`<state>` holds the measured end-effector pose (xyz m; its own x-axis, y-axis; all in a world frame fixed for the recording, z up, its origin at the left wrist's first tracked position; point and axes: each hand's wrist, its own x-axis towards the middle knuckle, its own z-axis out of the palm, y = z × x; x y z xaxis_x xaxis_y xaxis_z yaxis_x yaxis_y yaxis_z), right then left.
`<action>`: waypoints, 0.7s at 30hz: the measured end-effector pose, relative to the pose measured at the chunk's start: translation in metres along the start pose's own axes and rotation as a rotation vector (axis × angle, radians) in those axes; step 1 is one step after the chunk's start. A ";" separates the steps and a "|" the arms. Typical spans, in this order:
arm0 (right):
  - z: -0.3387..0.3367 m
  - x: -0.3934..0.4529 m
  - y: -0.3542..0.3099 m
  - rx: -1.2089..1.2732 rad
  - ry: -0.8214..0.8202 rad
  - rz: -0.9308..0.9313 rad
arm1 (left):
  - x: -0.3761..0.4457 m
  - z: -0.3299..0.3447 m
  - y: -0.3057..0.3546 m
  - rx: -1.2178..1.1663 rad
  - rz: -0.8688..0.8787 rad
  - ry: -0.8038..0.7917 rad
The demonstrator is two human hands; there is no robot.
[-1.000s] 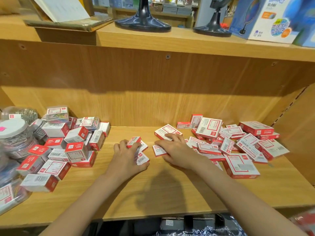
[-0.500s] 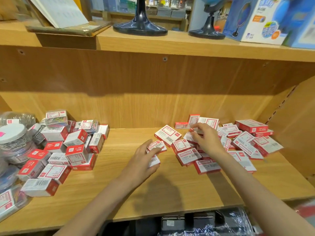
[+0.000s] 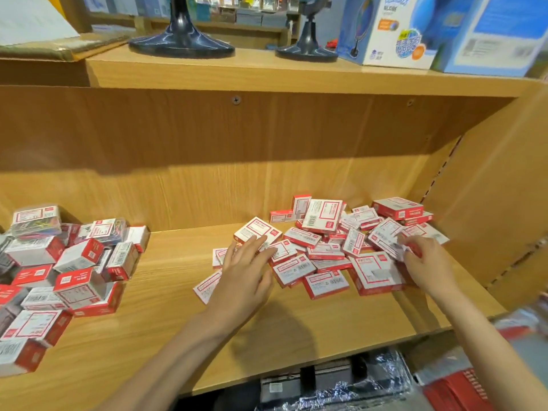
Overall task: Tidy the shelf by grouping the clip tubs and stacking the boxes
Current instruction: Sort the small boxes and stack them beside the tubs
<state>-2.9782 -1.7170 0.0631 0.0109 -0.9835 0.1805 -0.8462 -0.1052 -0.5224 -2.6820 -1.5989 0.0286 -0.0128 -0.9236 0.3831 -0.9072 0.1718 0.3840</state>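
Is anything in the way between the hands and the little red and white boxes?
No, nothing visible is. The left hand lies with straight fingers on the small flat red-and-white cardboard boxes at the pile's left edge. The right hand curls its fingers round a box at the right edge.

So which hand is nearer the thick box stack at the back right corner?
Right. The right hand sits just in front of the box stack; the left hand is farther left.
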 end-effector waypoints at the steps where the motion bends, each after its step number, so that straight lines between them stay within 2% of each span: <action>1: 0.001 -0.002 0.009 0.008 -0.042 0.000 | 0.001 0.003 0.005 0.014 0.011 -0.005; 6: -0.004 -0.001 0.031 0.027 -0.199 -0.073 | 0.013 0.017 0.031 0.003 -0.037 -0.007; 13: -0.017 0.015 0.037 0.037 -0.368 -0.294 | 0.030 0.044 0.076 -0.065 -0.043 -0.030; 16: -0.018 0.012 0.042 -0.055 -0.525 -0.428 | 0.039 0.055 0.087 -0.038 -0.006 -0.043; 18: -0.012 0.007 0.047 -0.121 -0.604 -0.469 | 0.043 0.062 0.089 0.037 -0.043 -0.058; 21: -0.006 0.011 0.045 -0.065 -0.582 -0.456 | 0.044 0.067 0.088 0.141 -0.181 -0.125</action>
<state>-3.0192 -1.7322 0.0465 0.6342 -0.7650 -0.1125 -0.7198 -0.5309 -0.4473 -2.7906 -1.6476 0.0233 0.1109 -0.9716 0.2088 -0.9491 -0.0412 0.3124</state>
